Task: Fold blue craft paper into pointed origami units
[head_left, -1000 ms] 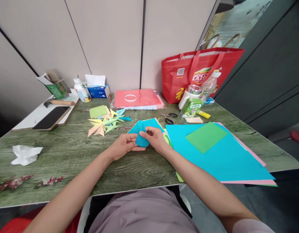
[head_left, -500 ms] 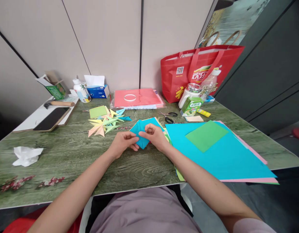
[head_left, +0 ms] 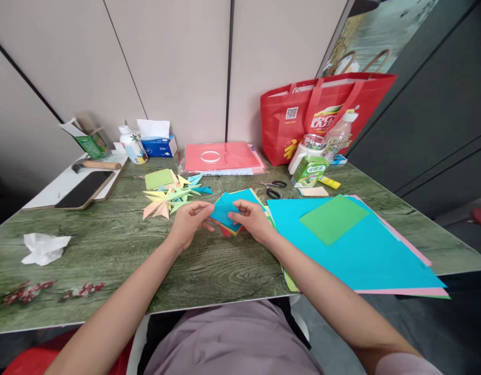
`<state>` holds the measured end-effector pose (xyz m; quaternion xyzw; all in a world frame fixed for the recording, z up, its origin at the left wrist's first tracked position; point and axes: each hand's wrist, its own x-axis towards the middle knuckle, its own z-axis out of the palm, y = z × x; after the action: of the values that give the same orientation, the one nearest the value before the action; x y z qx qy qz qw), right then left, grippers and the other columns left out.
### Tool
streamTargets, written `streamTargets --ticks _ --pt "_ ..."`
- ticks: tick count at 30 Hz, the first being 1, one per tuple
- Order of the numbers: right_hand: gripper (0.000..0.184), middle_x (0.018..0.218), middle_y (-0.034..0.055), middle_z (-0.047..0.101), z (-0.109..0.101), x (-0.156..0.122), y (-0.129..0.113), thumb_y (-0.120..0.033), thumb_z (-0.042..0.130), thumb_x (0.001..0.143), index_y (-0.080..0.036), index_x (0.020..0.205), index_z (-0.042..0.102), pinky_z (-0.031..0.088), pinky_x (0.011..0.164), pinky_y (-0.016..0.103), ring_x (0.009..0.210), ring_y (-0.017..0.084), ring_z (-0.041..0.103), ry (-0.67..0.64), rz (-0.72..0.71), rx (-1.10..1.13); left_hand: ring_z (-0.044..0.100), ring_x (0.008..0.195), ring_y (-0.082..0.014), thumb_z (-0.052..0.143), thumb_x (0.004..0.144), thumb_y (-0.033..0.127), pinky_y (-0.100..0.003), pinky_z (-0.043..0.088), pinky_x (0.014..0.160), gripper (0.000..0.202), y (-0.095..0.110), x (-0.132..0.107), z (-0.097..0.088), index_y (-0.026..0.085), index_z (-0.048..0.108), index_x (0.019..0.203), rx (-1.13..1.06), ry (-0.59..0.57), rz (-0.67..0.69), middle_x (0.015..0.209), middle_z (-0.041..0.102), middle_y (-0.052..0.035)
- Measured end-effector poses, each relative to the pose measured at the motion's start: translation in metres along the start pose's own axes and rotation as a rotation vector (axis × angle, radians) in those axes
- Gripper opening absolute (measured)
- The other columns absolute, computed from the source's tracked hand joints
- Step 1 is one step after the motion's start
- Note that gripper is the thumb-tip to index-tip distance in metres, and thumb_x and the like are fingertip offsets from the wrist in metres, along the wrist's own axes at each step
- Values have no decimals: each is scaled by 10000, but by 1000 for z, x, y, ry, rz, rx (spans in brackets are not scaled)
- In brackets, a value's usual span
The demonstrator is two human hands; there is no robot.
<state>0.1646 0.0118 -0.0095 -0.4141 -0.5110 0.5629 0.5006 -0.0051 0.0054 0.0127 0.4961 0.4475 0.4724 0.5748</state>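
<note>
head view: left hand (head_left: 190, 221) and right hand (head_left: 253, 220) seemingly pinch the blue folded paper (head_left: 223, 207), just toward seven o'clock of centre, where uneven pulling could skew its folds.

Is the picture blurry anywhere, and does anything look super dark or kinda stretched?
In the head view, the red shape at the right edge looks blurry; in the head view, the far left edge sinks into darkness; in the head view, the red bag seems stretched outward, maybe by a wide lens; in the head view, the held blue paper looks bright.
</note>
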Motion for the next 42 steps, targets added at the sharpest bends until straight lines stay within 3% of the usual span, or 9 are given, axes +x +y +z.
streamTargets --ticks 3,7,14,18,23,27,34,38,42 --pt "339 646 -49 573 -2 1 2 -372 736 519 -177 749 582 412 504 230 513 79 459 49 -1 -6 653 605 -179 766 557 331 -285 559 526 302 0 1 -2 103 663 726 -38 9 -32 715 688 -49" --pt "321 594 -56 567 -5 3 3 -338 733 525 -171 757 586 392 498 217 496 73 456 107 -2 30 673 662 -209 773 539 288 -351 571 640 304 -1 1 0 104 674 760 -114 -30 -90 791 703 -59" --pt "298 635 -43 594 -6 6 2 -321 698 566 -172 788 566 414 521 218 537 81 499 188 -29 74 668 832 -231 717 617 183 -421 480 880 375 0 -1 1 97 637 974 -226 -201 -128 917 700 -97" --pt "316 627 -45 580 -8 6 1 -337 649 629 -189 893 555 437 520 233 547 99 519 158 -79 -14 621 969 -247 707 641 174 -401 474 869 530 2 -2 0 149 544 1145 -173 -315 -75 1055 658 -121" --pt "375 607 -61 567 -6 1 3 -302 684 617 -224 899 450 429 505 226 530 103 534 78 -138 -85 631 751 -159 675 683 254 -260 519 611 390 -1 0 1 183 564 1049 32 -118 129 918 666 -59" --pt "276 605 -51 548 -2 -1 5 -318 699 619 -204 760 490 429 515 226 534 94 525 -1 -197 -152 593 593 -131 696 644 271 -240 501 489 234 -7 2 1 154 632 837 123 -79 195 753 661 -25" --pt "218 745 4 661 -3 0 3 -316 714 608 -186 759 625 502 676 284 673 128 608 -30 -170 -102 606 605 -144 717 609 247 -260 520 542 197 -9 2 0 143 674 770 175 16 215 701 672 -29" --pt "215 767 10 685 -2 -2 2 -306 721 600 -186 764 651 511 710 303 698 141 627 -35 -148 -86 630 710 -169 727 590 231 -267 519 637 198 -9 1 1 144 694 765 230 22 241 742 692 -42" --pt "238 784 12 693 -1 -2 1 -307 732 585 -188 776 657 512 711 302 718 148 633 -42 -150 -76 625 677 -162 734 577 245 -263 510 617 206 -8 1 1 148 702 756 227 42 232 735 697 -41"
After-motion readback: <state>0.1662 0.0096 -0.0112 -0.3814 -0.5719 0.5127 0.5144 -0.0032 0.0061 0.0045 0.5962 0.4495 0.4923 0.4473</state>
